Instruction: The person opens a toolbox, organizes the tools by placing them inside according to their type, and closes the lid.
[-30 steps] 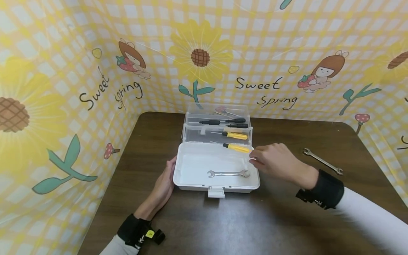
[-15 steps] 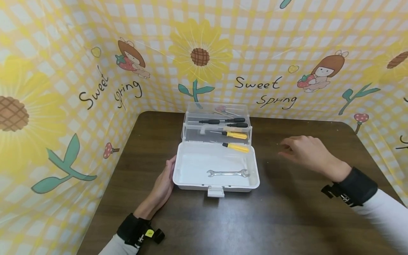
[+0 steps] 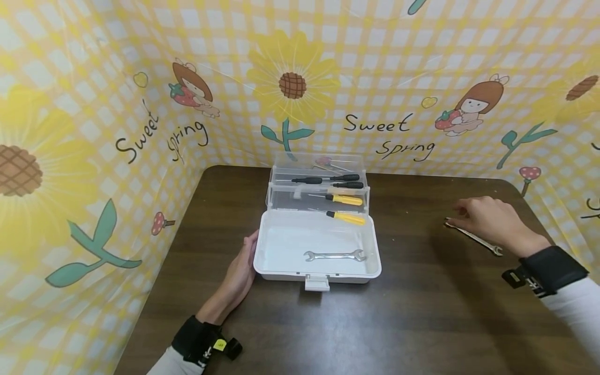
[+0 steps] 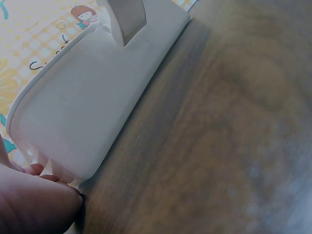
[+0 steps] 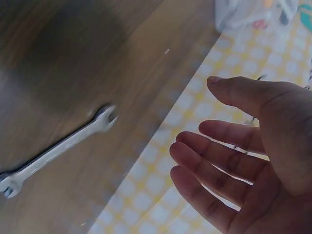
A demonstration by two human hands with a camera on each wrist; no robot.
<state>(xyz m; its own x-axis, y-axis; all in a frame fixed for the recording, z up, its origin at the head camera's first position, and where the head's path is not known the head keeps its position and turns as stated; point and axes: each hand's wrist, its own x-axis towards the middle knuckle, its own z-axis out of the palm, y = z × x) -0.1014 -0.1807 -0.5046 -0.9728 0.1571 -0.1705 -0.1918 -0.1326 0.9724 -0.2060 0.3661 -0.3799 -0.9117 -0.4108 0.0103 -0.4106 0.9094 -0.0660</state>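
Note:
My left hand [image 3: 239,273] rests against the left side of the white toolbox [image 3: 316,277], fingers relaxed along its wall; the left wrist view shows the thumb [image 4: 41,202] by its lower corner. Inside the box lies a double open-end wrench [image 3: 335,255]. My right hand [image 3: 492,221] hovers over a second open-end wrench [image 3: 474,237] on the table at the right. In the right wrist view this hand's fingers [image 5: 214,165] are loosely extended and hold nothing, apart from the wrench [image 5: 61,146].
The toolbox's clear tiered trays [image 3: 281,198] stand raised behind it, holding black-handled screwdrivers [image 3: 307,180] and yellow-handled screwdrivers [image 3: 347,217]. A latch [image 3: 317,283] sticks out at the box front. A patterned yellow cloth [image 3: 375,78] walls the brown table [image 3: 328,333] behind and at the sides.
My right hand has moved right, from the toolbox's right edge to above the wrench on the table. The left hand and the toolbox have stayed in place.

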